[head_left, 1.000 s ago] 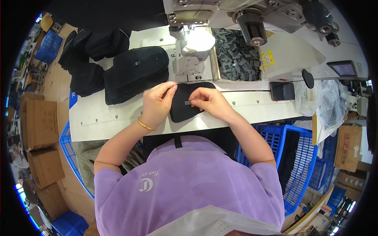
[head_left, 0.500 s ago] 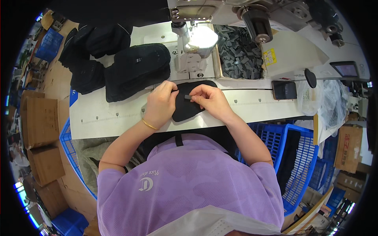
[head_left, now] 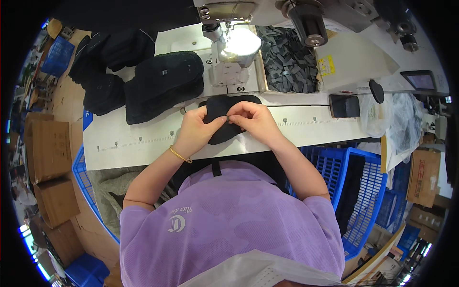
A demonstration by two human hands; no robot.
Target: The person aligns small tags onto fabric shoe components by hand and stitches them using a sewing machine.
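Observation:
My left hand [head_left: 198, 128] grips a black padded fabric piece [head_left: 220, 104] on the machine table, its fingers under a folded-up part and its thumb on top. The thumb reaches the fingertips of my right hand [head_left: 257, 122] over the middle of the piece. My right hand is closed in a pinch on a small grey tab, now almost wholly hidden by the fingertips. Just beyond the piece stands the sewing machine's lit needle area [head_left: 234, 62], with neither hand touching it.
Stacked black fabric pieces [head_left: 165, 79] lie at the left, more piles behind them. An open box [head_left: 262, 71] of grey tabs stands right of the needle area. A phone [head_left: 345, 106] and clear plastic bags [head_left: 401, 122] are farther right. Blue crates [head_left: 356, 201] flank my body below the table.
My left hand has slid its fingers under the black piece and folded part of it up, bringing its thumb against my right fingertips. The grey tab, visible before, is now mostly covered.

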